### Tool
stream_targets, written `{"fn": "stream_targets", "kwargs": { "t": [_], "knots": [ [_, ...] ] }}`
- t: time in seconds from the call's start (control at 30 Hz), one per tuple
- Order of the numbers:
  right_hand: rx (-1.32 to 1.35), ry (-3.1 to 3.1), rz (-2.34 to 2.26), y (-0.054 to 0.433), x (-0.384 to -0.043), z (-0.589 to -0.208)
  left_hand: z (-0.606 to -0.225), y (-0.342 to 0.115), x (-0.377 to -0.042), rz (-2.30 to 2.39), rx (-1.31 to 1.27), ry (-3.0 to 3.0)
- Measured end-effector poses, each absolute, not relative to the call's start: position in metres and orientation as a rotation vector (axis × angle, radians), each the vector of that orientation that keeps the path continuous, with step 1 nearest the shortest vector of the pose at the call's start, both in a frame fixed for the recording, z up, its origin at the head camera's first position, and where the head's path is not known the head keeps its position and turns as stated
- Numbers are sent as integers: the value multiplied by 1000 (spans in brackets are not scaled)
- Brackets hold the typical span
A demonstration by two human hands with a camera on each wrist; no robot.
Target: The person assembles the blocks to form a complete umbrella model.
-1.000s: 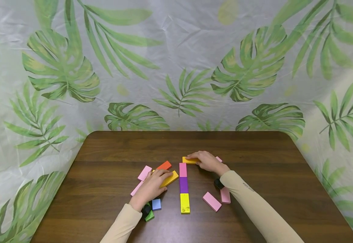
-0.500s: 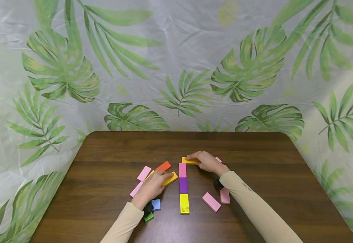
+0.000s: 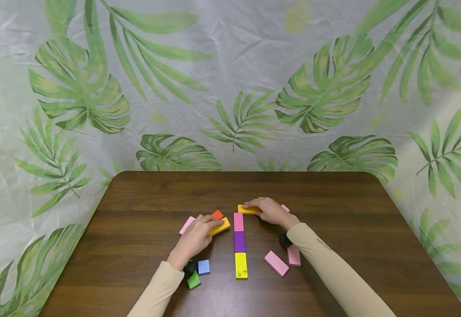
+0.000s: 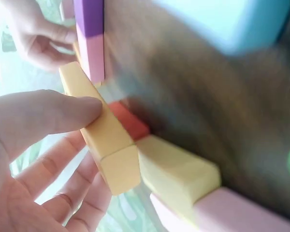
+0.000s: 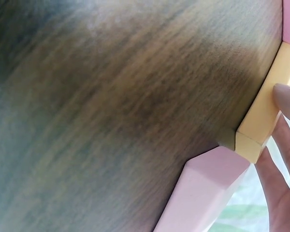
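Note:
My left hand pinches an orange block between thumb and fingers, tilted beside a red block and a yellow block. Farther right, my right hand grips another orange block lying flat on the table, thumb on its near side. That block's left end meets the far end of a straight column: a pink block, a purple block and a bright yellow block. One end of a pale pink block lies at the right-hand block's other end.
Left of the column lie a blue block, a green block and a pink block partly behind my left hand. To the right are two more pink blocks. The brown wooden table ends at a leaf-patterned sheet.
My left hand has moved slightly away from me, raising the orange block so it covers more of the red block. The green block shows more. My right hand stays in place.

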State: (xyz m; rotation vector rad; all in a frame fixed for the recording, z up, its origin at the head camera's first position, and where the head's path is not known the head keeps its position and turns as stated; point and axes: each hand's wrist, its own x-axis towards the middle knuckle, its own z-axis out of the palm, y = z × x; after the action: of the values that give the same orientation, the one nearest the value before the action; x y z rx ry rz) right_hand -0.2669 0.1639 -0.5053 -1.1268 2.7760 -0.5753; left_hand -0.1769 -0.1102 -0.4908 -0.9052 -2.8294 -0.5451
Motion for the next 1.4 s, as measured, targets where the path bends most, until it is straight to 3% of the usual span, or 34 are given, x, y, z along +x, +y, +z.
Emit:
{"fn": "stream_targets", "kwargs": {
  "t": [0.5,1.4],
  "knots": [
    [-1132,2773,-575,162,-266,-505,-476,-113,-216,-557,-895,-2848],
    [-1118,2771,-565,164,-266,-504,-490,-97,-266,-542,-917,-3021]
  ]
}}
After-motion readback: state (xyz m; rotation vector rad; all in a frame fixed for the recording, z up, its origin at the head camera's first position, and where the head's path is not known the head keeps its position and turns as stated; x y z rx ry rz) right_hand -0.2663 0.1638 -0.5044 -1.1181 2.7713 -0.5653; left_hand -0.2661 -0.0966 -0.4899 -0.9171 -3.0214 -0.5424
